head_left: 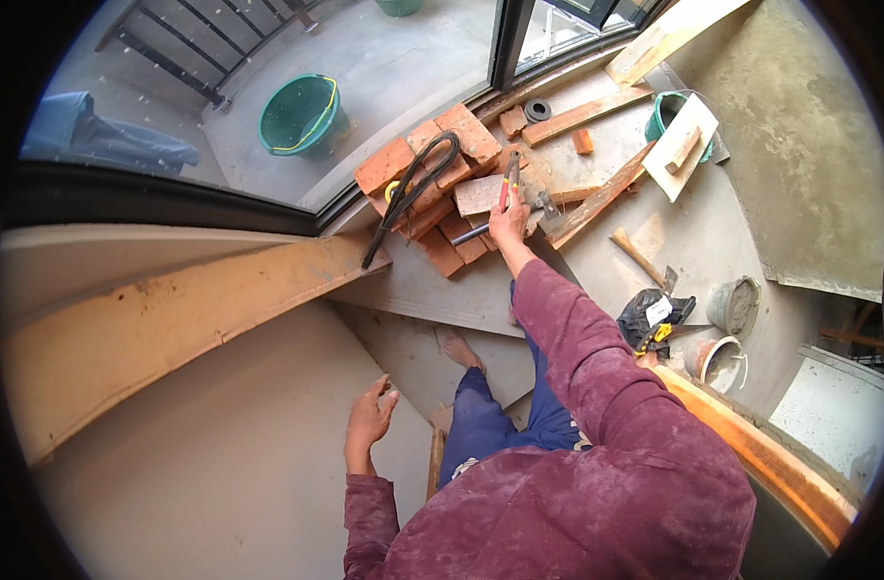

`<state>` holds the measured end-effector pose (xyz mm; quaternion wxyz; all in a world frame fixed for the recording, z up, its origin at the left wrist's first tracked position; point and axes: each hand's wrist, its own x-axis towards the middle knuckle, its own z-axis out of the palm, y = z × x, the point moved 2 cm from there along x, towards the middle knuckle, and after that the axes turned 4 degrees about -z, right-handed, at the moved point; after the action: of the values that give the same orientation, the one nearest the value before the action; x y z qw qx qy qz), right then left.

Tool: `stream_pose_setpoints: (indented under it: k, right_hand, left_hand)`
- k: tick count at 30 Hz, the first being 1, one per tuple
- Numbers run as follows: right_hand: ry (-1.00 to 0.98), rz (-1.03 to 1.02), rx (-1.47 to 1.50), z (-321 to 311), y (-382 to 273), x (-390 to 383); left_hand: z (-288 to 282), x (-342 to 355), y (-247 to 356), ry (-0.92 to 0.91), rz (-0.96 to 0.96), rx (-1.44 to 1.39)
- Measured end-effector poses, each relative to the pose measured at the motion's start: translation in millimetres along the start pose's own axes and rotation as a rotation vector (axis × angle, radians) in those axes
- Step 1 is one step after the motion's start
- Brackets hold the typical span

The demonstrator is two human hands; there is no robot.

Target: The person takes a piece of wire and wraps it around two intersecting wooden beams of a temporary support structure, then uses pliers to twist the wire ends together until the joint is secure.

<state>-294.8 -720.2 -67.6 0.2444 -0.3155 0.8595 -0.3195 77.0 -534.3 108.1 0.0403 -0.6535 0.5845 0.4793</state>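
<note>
My right hand reaches out to the brick pile, its fingers closed on the red handles of a pair of pliers. A hammer crosses at the same hand, its dark handle on one side and its metal head on the other; whether my fingers also grip it is hard to see. Beneath are stacked red bricks, with a looped bundle of black rods or wire lying on their left part. My left hand hangs over the pale surface at lower left, fingers loosely bent and apart, holding nothing.
Behind the bricks stands a glass door frame. Timber pieces, a green bucket, a wooden-handled hatchet, a black bag, a yellow-handled saw and two mortar buckets lie to the right. A curved board runs along the left.
</note>
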Motion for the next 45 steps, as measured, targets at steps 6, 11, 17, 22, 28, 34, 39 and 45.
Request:
stream_pose_setpoints:
  k: [6,11,17,22,28,34,39,45]
  right_hand:
    - [-0.107,-0.008,-0.337,-3.8,-8.8,10.4]
    - [-0.383,-0.269,-0.021,-32.0,-0.3,35.8]
    - [-0.622,-0.129,0.133,-116.9,8.6,3.6]
    - [-0.570,0.090,0.194,-154.4,-1.4,-39.4]
    - [-0.720,-0.024,0.476,-136.7,-79.3,-106.6]
    - [-0.694,-0.573,0.470,-154.5,-222.8,-183.9]
    - [-0.888,-0.642,0.368,-177.0,-260.7,-241.7]
    - [-0.936,-0.636,0.410,-179.5,-256.9,-285.6]
  left_hand:
    - [40.5,109.8,63.2,0.010,0.183,-0.374]
    - [34.2,277.6,211.6,0.665,0.508,-0.039]
    - [51.7,376.7,240.0,0.835,0.205,0.083]
    - [9.6,355.9,216.8,0.761,0.258,-0.050]
    - [-74.1,209.2,150.5,0.568,0.576,-0.400]
    - [-98.0,42.6,145.8,0.488,0.667,-0.758]
    - [-92.5,-37.1,135.8,0.594,0.647,-0.720]
    - [-86.5,-79.1,116.1,0.628,0.698,-0.692]
